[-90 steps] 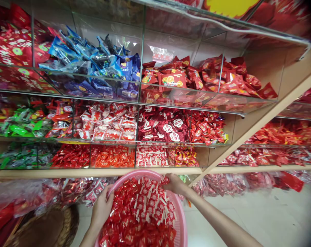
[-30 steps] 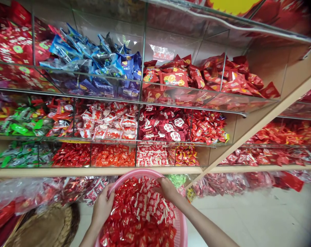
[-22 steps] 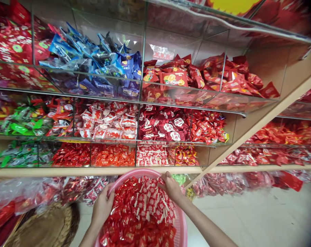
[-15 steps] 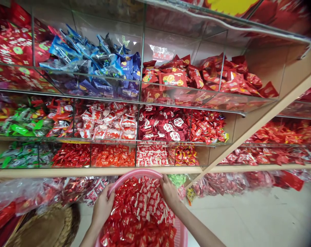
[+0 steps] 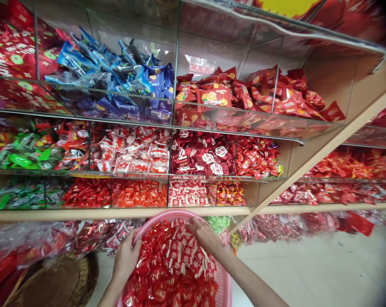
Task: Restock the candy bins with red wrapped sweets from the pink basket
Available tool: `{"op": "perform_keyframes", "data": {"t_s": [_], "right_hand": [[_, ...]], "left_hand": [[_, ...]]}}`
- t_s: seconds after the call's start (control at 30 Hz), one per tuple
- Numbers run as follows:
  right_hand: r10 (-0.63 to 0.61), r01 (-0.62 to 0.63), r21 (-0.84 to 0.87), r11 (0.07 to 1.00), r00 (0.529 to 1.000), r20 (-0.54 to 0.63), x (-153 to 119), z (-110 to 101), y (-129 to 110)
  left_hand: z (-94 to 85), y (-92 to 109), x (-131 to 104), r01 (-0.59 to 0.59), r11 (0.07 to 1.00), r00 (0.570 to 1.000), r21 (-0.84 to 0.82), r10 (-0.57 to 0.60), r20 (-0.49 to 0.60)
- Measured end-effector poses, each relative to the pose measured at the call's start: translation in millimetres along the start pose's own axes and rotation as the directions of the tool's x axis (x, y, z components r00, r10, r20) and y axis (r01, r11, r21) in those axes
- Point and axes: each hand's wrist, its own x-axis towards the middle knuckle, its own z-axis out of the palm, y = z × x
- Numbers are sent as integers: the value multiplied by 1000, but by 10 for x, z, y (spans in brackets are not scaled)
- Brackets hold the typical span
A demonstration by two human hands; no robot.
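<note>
A pink plastic basket [image 5: 225, 281] full of small wrapped candies is in front of me at the bottom middle. My left hand [image 5: 128, 255] is closed around its left rim, thumb on the inner side. My right hand [image 5: 203, 233] reaches over the far right rim, its fingers apart and touching the candies near the back. Red-and-white wrapped candies [image 5: 183, 251] lie under and beside those fingers. Shiny red candies [image 5: 161, 285] fill the left and near part of the basket. The right fingertips are partly hidden among the wrappers.
Glass-fronted shelves of sorted candies stand ahead, with blue packets [image 5: 100, 68] above and maroon ones [image 5: 205, 155] below. A wooden shelf edge [image 5: 122, 213] runs just behind the basket. Bagged candies [image 5: 276, 228] lie under it. A woven basket [image 5: 59, 277] sits on the floor at left.
My right hand has shifted left from the basket's rim onto the candies, with its fingers farther in. My left hand keeps its hold on the rim.
</note>
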Motion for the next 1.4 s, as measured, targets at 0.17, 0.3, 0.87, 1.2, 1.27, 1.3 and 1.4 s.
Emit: {"op": "perform_keyframes", "data": {"t_s": [0.17,0.3,0.87,1.2,1.27,1.3,1.4], "right_hand": [[-115,114,54,992,993,14,76,34,42],[-18,17,119,993,1000,12,111,-88,15],[316,-319,93,943,948,48,410,-174,3],[300,-308,-1,951,924,236,864,-593,739],[290,-293,-38,955,904,314,939,-528,791],[287,-288,-49,956,896,339,969,-497,804],[295,-289,-73,954,881,369,1019,-426,814]], "left_hand": [[2,-10,6,-5,1000,1000,-26,5,-7],[-7,9,7,-20,999,1000,-31,19,-25],[-31,14,13,-24,1000,1000,-7,25,18],[5,-44,24,-15,1000,1000,-13,15,-13],[7,-47,24,-21,1000,1000,-17,20,-24],[8,-47,22,-14,1000,1000,-14,14,-24],[7,-48,12,2,1000,1000,-7,-3,-14]]}}
